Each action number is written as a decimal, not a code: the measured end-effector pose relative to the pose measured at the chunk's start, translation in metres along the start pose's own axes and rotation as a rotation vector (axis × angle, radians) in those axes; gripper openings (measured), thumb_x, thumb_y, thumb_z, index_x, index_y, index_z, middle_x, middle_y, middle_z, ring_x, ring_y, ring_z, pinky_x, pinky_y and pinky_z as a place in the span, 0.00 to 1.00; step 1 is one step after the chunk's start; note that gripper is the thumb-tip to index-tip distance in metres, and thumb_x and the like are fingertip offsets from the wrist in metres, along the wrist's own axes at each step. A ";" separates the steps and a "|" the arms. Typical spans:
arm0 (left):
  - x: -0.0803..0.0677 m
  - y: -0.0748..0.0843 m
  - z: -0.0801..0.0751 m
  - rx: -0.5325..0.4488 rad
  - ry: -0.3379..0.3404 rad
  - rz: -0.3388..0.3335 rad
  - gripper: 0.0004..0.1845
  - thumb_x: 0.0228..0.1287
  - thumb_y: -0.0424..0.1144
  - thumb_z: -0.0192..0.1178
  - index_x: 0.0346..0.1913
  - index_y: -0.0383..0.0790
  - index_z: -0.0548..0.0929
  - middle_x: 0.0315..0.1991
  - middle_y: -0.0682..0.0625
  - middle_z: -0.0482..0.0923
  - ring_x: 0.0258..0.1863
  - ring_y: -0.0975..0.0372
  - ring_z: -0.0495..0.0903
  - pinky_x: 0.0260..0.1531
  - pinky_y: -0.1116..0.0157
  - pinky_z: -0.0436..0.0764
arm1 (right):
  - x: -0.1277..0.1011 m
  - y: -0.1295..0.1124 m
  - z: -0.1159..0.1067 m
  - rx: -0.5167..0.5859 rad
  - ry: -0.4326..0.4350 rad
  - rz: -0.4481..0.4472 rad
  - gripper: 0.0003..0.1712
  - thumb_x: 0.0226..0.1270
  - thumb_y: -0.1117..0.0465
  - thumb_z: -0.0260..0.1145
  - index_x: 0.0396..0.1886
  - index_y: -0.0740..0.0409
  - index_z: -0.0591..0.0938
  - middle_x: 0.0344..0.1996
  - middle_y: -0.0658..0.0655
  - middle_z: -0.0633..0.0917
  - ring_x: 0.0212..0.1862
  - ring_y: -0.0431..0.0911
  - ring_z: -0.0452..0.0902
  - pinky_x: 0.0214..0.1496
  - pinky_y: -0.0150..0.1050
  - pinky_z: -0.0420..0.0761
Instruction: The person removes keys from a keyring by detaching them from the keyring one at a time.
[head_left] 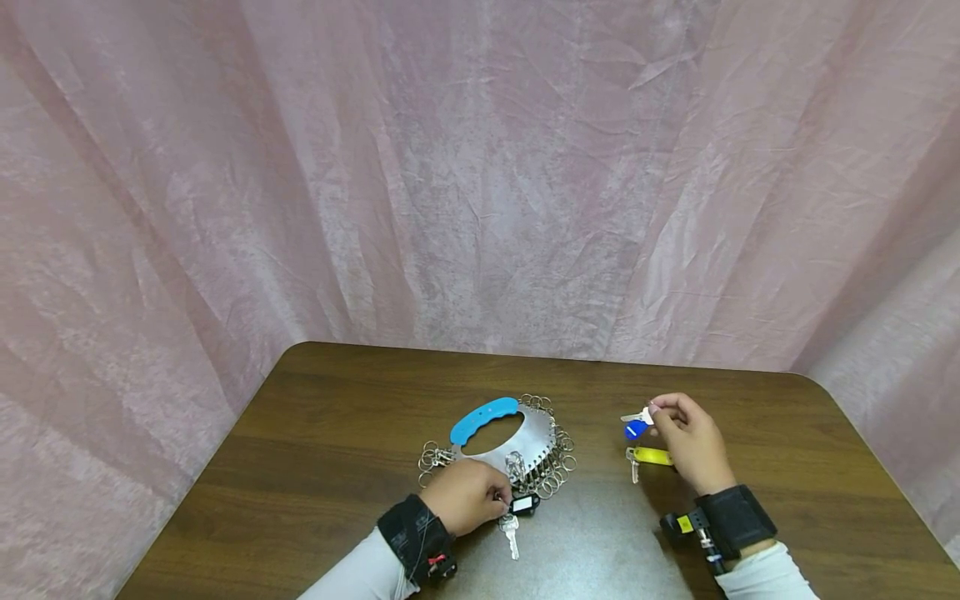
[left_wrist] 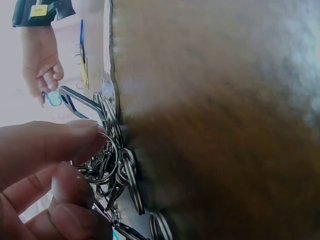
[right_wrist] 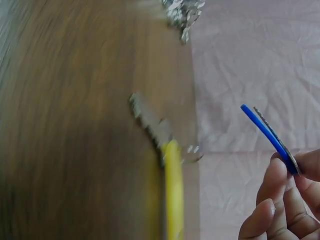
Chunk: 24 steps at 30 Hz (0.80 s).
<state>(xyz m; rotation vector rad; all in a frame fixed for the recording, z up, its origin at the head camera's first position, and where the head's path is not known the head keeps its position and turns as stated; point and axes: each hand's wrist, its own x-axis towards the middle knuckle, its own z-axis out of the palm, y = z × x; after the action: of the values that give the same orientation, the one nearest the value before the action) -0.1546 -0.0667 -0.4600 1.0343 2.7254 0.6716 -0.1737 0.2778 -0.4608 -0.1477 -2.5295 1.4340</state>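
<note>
At the near side of a metal key holder [head_left: 528, 437] with a blue grip [head_left: 483, 418] is my left hand [head_left: 467, 493]. Its thumb and fingers pinch a split ring [left_wrist: 116, 162] among the holder's many rings and clips. Right beside these fingertips are a black key tag [head_left: 524, 505] with a white label and a silver key [head_left: 511, 537]. Over the right part of the table, my right hand [head_left: 693, 442] pinches a key with a blue tag [right_wrist: 267, 131], raised off the surface. Below that hand lies a yellow key tag [head_left: 652, 456] with its key [head_left: 634, 468].
Both hands work over a brown wooden table [head_left: 360, 392] with rounded far corners. A pink curtain [head_left: 480, 208] hangs behind its far edge. Each wrist wears a black band with a camera, the right one [head_left: 735, 521] low over the table.
</note>
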 end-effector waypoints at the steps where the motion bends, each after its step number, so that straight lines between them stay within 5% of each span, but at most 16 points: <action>1: 0.000 0.000 0.000 0.000 -0.001 0.000 0.06 0.59 0.38 0.69 0.26 0.52 0.85 0.22 0.66 0.78 0.22 0.76 0.68 0.27 0.76 0.68 | 0.001 0.002 -0.001 0.004 -0.002 0.010 0.13 0.77 0.60 0.59 0.50 0.66 0.79 0.36 0.60 0.86 0.31 0.36 0.83 0.36 0.29 0.82; 14: -0.001 0.003 -0.003 -0.016 -0.019 -0.025 0.06 0.60 0.38 0.69 0.27 0.52 0.86 0.23 0.65 0.78 0.23 0.75 0.68 0.28 0.75 0.69 | 0.005 0.015 -0.007 -0.066 -0.039 0.118 0.14 0.76 0.60 0.60 0.52 0.65 0.78 0.35 0.61 0.88 0.29 0.35 0.81 0.24 0.34 0.77; 24: 0.000 0.002 -0.003 -0.017 -0.009 -0.028 0.06 0.59 0.37 0.68 0.27 0.52 0.86 0.23 0.65 0.78 0.23 0.76 0.69 0.28 0.75 0.69 | 0.004 0.018 -0.010 -0.097 -0.107 0.178 0.15 0.76 0.62 0.59 0.52 0.70 0.76 0.38 0.65 0.88 0.27 0.39 0.82 0.28 0.33 0.80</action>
<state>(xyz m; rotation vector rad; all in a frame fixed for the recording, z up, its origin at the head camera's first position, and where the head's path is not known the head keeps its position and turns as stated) -0.1538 -0.0663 -0.4564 0.9912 2.7164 0.6820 -0.1752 0.2957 -0.4711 -0.3292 -2.7345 1.4169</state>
